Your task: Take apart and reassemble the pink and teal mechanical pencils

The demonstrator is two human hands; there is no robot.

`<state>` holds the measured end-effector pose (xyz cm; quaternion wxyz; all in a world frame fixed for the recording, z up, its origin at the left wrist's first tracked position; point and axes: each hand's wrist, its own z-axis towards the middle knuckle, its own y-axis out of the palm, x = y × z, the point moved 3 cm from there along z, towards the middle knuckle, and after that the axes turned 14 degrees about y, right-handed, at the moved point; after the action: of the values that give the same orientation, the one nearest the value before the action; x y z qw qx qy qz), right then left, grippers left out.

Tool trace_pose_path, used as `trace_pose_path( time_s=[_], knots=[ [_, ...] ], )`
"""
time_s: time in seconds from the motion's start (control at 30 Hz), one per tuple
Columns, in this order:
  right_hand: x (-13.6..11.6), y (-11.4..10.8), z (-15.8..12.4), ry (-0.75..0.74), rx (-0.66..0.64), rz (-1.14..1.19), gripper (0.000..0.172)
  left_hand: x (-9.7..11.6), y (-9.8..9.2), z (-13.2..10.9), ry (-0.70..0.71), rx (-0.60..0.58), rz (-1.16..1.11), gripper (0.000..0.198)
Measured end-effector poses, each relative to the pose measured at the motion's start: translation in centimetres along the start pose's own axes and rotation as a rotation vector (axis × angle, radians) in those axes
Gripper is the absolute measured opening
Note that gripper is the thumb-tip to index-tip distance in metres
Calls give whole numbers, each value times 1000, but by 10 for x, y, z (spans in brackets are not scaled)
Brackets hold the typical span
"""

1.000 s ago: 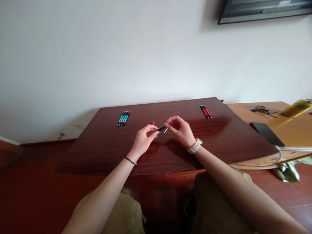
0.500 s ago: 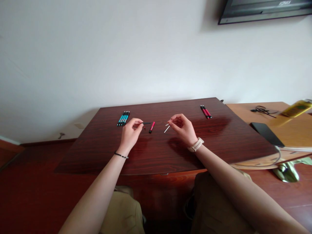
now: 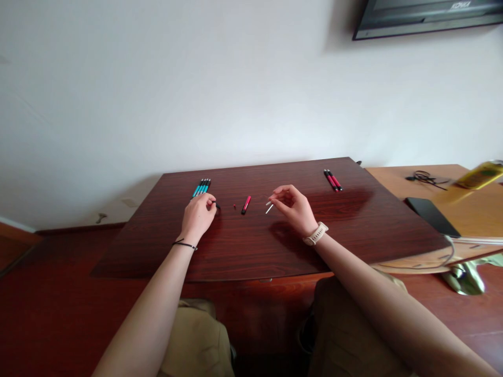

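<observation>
My left hand is closed in a pinch on a slim black pen part, mostly covered by the fingers. It is just above the table, in front of several turquoise-and-black pens whose lower ends it hides. My right hand pinches a thin white stick, perhaps a pen refill, pointing down and left; a small pale piece shows at the same fingertips. Between the hands lie a red-and-black pen barrel and a tiny red piece.
Two red-and-black pens lie at the back right of the dark wooden table. On the lighter side table are a black cable, a dark flat device and a yellow bottle. A television hangs above.
My left hand has moved left with the black pen part, away from the red barrel and towards the turquoise pens. My right hand has stayed nearly still with the white stick.
</observation>
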<state>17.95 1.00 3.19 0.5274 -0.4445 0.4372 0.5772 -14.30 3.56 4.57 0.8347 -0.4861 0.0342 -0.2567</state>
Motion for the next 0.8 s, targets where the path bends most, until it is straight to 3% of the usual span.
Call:
trace_pose_path(
  time_s=[0.8],
  knots=[
    [-2, 1, -2, 21, -21, -6, 40, -11, 22, 4, -106, -28, -172, 15]
  ],
)
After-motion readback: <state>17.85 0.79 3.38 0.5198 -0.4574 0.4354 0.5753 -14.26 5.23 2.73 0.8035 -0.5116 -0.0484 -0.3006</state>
